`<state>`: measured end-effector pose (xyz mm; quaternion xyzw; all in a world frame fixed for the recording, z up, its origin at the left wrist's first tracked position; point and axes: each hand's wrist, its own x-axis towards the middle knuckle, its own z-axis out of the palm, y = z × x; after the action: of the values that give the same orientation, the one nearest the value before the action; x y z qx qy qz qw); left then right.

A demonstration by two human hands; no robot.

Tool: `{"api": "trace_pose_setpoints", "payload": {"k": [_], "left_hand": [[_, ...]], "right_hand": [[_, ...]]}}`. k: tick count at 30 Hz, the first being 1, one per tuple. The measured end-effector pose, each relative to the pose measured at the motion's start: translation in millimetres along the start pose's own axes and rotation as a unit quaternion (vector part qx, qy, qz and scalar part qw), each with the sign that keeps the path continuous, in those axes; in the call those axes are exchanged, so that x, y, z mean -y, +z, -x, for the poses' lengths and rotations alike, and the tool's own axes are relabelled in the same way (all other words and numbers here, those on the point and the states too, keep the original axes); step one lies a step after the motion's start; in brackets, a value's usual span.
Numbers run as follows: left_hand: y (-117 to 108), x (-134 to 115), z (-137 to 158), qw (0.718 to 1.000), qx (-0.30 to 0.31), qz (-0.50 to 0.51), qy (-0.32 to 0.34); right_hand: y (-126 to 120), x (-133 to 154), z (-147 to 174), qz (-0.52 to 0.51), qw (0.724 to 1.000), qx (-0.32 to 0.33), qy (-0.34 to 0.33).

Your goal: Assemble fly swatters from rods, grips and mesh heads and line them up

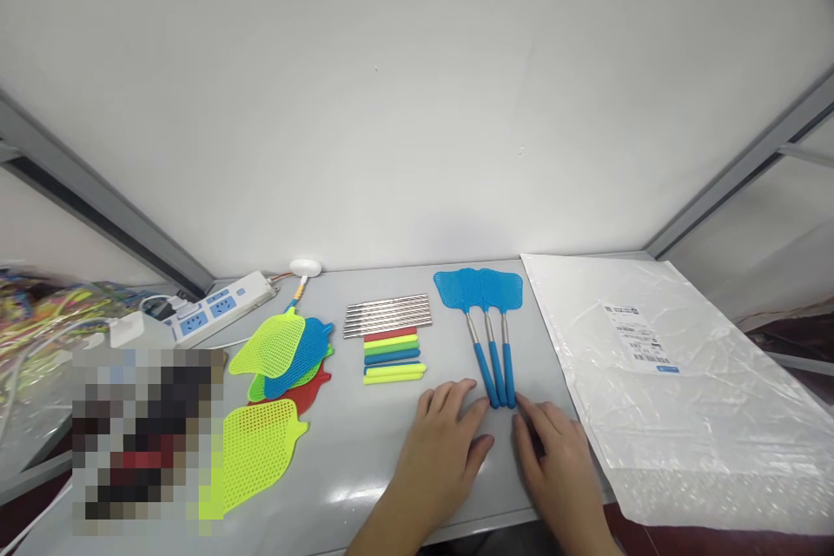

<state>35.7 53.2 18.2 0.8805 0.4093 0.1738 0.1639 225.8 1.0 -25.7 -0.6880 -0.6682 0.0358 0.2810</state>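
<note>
Completed, as judged: three blue fly swatters (493, 356), with heads, metal shafts and handles joined, laid side by side right of centre on the desk (339, 469), heads overlapping toward the wall (417, 104). Left to assemble, as judged: metal rods (389, 315) in a row; coloured handles (392, 357) just in front of the rods; loose mesh heads (301, 356) overlapping at left, with a yellow-green head (261, 447) nearer the front. Stage: probably part-way. Left hand (443, 447) and right hand (560, 465) on either side of the swatters' handle ends; in each grip, thumb and fingers apart, clamped on nothing; fingertip contact impossible to confirm. Limits to movement: wall behind, front edge beneath the forearms, white packaging bag (684, 417) near the right hand and overhanging that edge, power strip (225, 308) at back left. Widest room: stretch of desk between yellow-green head and left hand.
</note>
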Motion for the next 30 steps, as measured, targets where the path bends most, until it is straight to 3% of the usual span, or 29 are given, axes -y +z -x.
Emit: {"api": "trace_pose_setpoints", "payload": {"k": [7,11,17,22,26,30], "left_hand": [[-5.1,-1.8,3.2,0.999,0.002,0.039,-0.008],[-17.2,4.3,11.5,0.997,-0.039,0.064,-0.007],[-36.5,40.3,38.2,0.986,-0.126,-0.001,-0.111],[-39.1,60.2,50.9,0.955,-0.175,-0.07,-0.23],[-34.3,60.4,47.9,0.948,-0.175,-0.084,-0.254],[-30.0,61.8,45.9,0.942,-0.184,-0.089,-0.265]], "right_hand": [[0.7,-6.9,0.3,-0.028,0.999,-0.015,0.01],[-1.0,-12.9,-1.6,-0.063,0.998,-0.026,0.001],[-2.2,15.5,-23.0,-0.081,0.994,-0.001,-0.079],[-2.2,69.2,-77.3,-0.057,0.985,0.08,-0.142],[6.0,110.0,-138.3,0.016,0.973,0.142,-0.181],[31.6,136.2,-196.8,0.093,0.956,0.182,-0.213]]}}
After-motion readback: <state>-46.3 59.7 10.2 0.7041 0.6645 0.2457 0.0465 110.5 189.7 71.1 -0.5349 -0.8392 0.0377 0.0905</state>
